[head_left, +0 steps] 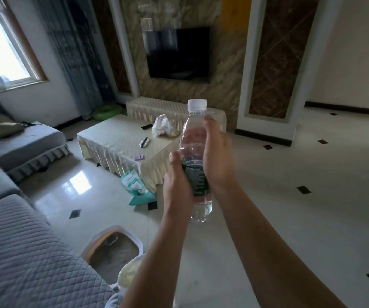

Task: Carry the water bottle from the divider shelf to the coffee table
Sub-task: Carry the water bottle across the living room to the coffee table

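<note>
**Bottle held upright in both hands, short of the table**

The clear plastic water bottle (195,156) with a white screw cap and dark green label stands upright in the air, clasped from both sides. The left hand (177,185) wraps the label from the left, thumb up along the clear wall. The right hand (217,156) closes round the upper body, fingers (193,135) seen through the plastic on the far side. Beyond the fingertips, lower and to the left, stands the low coffee table (117,138) under a cream pleated cloth, bearing a crumpled white plastic bag (162,126). Farther off hangs a black wall television (178,55). Left of the forearms lies a grey quilted sofa (23,252).
</note>
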Demonstrator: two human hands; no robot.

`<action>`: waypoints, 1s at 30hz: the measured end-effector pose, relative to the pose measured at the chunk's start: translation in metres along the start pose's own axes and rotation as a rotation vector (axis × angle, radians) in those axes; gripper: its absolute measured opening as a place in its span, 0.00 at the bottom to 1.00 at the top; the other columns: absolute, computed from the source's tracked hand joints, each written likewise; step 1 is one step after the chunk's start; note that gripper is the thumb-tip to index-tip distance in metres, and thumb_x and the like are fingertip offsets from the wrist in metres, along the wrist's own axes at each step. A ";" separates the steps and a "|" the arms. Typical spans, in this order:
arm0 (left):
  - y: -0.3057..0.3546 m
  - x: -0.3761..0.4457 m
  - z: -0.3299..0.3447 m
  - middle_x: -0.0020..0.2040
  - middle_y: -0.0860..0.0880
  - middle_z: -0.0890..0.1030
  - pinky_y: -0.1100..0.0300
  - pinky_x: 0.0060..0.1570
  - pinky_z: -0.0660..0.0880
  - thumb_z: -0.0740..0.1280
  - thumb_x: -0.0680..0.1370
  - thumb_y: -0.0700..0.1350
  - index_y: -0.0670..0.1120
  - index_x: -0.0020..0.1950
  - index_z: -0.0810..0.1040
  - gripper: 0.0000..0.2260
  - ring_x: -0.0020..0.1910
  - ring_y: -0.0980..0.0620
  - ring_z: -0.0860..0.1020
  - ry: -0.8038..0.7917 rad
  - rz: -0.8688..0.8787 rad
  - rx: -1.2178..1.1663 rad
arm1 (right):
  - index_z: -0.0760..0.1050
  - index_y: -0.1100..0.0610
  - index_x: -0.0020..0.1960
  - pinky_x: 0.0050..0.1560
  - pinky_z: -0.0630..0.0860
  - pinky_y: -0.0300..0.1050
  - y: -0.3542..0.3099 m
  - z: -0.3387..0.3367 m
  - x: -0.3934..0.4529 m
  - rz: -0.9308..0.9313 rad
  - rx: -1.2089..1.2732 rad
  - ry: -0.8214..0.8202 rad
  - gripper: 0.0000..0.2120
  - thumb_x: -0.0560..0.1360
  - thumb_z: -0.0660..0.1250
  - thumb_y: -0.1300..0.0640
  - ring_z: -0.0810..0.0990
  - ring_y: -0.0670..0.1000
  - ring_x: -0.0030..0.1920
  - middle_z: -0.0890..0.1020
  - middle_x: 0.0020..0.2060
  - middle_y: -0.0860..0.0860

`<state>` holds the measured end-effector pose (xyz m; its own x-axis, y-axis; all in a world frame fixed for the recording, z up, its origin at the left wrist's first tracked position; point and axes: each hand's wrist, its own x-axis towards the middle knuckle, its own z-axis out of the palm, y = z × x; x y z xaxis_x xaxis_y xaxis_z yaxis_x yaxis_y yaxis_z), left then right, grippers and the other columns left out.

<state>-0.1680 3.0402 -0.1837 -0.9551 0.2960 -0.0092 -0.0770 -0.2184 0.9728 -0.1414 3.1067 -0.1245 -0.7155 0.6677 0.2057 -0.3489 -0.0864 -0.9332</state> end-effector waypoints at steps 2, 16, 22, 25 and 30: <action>-0.002 0.025 0.012 0.42 0.42 0.85 0.37 0.51 0.81 0.56 0.71 0.73 0.54 0.42 0.86 0.28 0.47 0.36 0.84 0.050 0.013 0.022 | 0.81 0.67 0.47 0.35 0.80 0.44 0.001 -0.003 0.026 0.036 0.012 -0.033 0.27 0.80 0.57 0.43 0.84 0.53 0.33 0.85 0.40 0.61; 0.014 0.139 0.087 0.51 0.34 0.85 0.48 0.43 0.81 0.56 0.69 0.72 0.47 0.53 0.83 0.33 0.46 0.36 0.85 0.146 0.043 -0.004 | 0.81 0.67 0.46 0.37 0.81 0.47 -0.001 -0.015 0.176 0.055 0.068 -0.214 0.26 0.80 0.57 0.45 0.84 0.56 0.34 0.85 0.39 0.59; 0.006 0.196 0.098 0.50 0.33 0.84 0.35 0.50 0.81 0.57 0.66 0.74 0.50 0.45 0.85 0.32 0.48 0.33 0.85 0.199 0.039 0.009 | 0.79 0.70 0.48 0.34 0.80 0.45 0.013 -0.007 0.229 0.066 0.089 -0.232 0.26 0.81 0.57 0.46 0.82 0.55 0.33 0.85 0.41 0.64; -0.004 0.233 0.098 0.47 0.33 0.84 0.36 0.50 0.81 0.56 0.72 0.72 0.49 0.45 0.85 0.29 0.45 0.34 0.84 0.174 0.049 0.002 | 0.79 0.70 0.49 0.35 0.81 0.45 0.030 0.002 0.259 0.107 0.079 -0.229 0.27 0.80 0.57 0.45 0.83 0.55 0.34 0.85 0.43 0.64; -0.016 0.315 0.095 0.44 0.36 0.83 0.52 0.35 0.81 0.51 0.82 0.64 0.45 0.51 0.82 0.28 0.36 0.42 0.84 0.098 0.026 0.004 | 0.79 0.70 0.49 0.36 0.80 0.47 0.060 0.027 0.323 0.108 0.048 -0.198 0.27 0.80 0.57 0.45 0.83 0.55 0.34 0.84 0.39 0.61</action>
<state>-0.4403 3.2250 -0.1801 -0.9801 0.1984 -0.0065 -0.0512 -0.2209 0.9740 -0.4101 3.2972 -0.1057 -0.8532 0.4952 0.1636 -0.2888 -0.1874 -0.9389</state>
